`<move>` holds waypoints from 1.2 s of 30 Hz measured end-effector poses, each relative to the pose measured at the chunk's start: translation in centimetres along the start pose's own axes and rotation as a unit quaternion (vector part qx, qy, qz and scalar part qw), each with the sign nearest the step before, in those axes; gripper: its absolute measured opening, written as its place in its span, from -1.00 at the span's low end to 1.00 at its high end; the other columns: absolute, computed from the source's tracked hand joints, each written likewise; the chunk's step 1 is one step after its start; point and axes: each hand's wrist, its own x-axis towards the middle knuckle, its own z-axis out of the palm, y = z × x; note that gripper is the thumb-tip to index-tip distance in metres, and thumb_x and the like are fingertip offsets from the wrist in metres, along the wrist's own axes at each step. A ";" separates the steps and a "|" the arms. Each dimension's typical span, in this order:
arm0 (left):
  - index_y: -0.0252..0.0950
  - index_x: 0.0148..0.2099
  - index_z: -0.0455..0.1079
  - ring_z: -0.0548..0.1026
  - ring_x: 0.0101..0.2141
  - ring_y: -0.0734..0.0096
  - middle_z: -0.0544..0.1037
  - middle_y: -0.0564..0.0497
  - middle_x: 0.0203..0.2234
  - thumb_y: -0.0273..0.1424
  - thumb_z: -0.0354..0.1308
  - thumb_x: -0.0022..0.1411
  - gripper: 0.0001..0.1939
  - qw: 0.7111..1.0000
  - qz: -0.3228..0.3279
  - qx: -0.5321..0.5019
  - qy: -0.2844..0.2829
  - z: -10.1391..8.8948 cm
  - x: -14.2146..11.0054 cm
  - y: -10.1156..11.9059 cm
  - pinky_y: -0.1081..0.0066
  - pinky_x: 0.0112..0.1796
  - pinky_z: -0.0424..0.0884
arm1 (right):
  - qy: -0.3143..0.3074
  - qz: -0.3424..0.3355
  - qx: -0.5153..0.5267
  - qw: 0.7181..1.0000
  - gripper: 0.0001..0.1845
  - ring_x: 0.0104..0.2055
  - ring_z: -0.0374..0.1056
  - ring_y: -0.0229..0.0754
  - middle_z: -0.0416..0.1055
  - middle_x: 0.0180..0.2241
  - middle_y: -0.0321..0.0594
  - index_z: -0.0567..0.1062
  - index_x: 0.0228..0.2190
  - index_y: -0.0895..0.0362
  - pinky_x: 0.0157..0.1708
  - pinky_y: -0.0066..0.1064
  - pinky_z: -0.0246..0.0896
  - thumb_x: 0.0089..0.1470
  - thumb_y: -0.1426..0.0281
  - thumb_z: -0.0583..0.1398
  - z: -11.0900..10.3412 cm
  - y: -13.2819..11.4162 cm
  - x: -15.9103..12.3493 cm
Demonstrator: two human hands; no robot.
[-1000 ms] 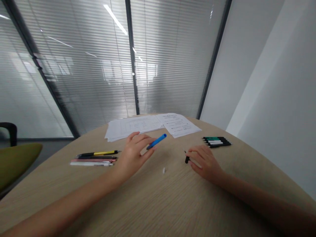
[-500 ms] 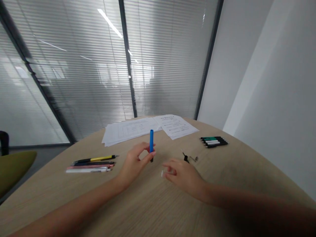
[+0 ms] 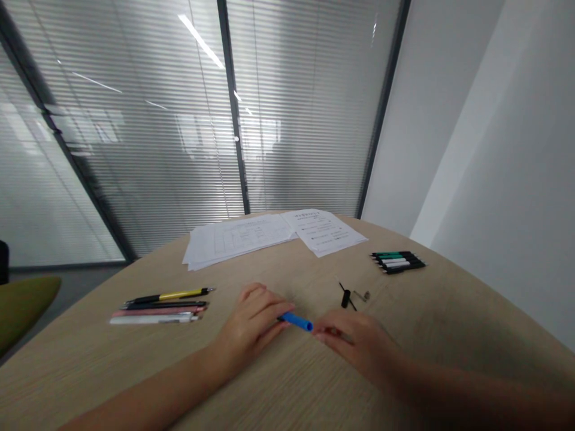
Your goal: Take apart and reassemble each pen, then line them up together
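Note:
My left hand (image 3: 251, 323) is closed around a blue pen barrel (image 3: 297, 321), which lies nearly level with its open end turned to the right. My right hand (image 3: 359, 344) has its thumb and fingers pinched together right at that open end. Whatever sits between those fingertips is too small or hidden to make out. Just beyond my right hand lie a short black grip piece (image 3: 345, 298), a thin dark refill (image 3: 353, 305) and a small metal clip-like part (image 3: 362, 296).
Several pens, one a yellow and black pen (image 3: 179, 295), lie in a row at the left. A row of black, green and white pens (image 3: 398, 262) lies at the right. Printed sheets (image 3: 238, 238) cover the far side of the round wooden table (image 3: 287, 395). A green chair (image 3: 27, 305) stands left.
My left hand has tipped the blue barrel from upright to nearly level. My right hand left the black parts, reached the small white piece, then came to the barrel's end; that piece no longer shows.

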 end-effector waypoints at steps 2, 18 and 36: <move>-0.27 -0.16 0.28 0.37 -0.39 0.49 0.46 0.04 -0.44 -0.44 -0.11 0.23 -0.82 0.999 0.028 0.022 -0.004 0.0 -0.1 0.3 0.32 -0.18 0.17 | 0.013 0.021 0.007 1.000 -0.82 -0.57 0.31 -0.33 0.42 -0.55 -0.29 0.44 -0.41 0.11 -0.53 -0.54 0.22 0.01 0.39 0.03 -0.5 0.5 -1.4; -0.26 -0.17 0.30 0.34 -0.40 0.44 0.43 0.05 -0.44 -0.55 -0.12 0.21 -0.78 0.986 0.016 0.139 -0.093 0.0 -0.1 0.6 0.22 -0.13 0.10 | 0.055 0.121 0.107 0.985 -0.84 -0.67 0.21 -0.37 0.31 -0.64 -0.37 0.34 -0.36 0.10 -0.69 -0.61 0.15 -0.09 0.41 0.07 -0.5 1.2 -3.4; -0.28 -0.20 0.31 0.31 -0.45 0.44 0.39 0.05 -0.51 -0.54 -0.19 0.24 -0.74 0.976 0.083 0.175 -0.098 0.0 0.4 1.4 0.25 -0.18 0.17 | 0.056 0.106 0.067 0.990 -0.88 -0.61 0.29 -0.34 0.41 -0.59 -0.29 0.40 -0.43 0.12 -0.61 -0.57 0.21 -0.08 0.43 0.08 -0.6 1.1 -3.4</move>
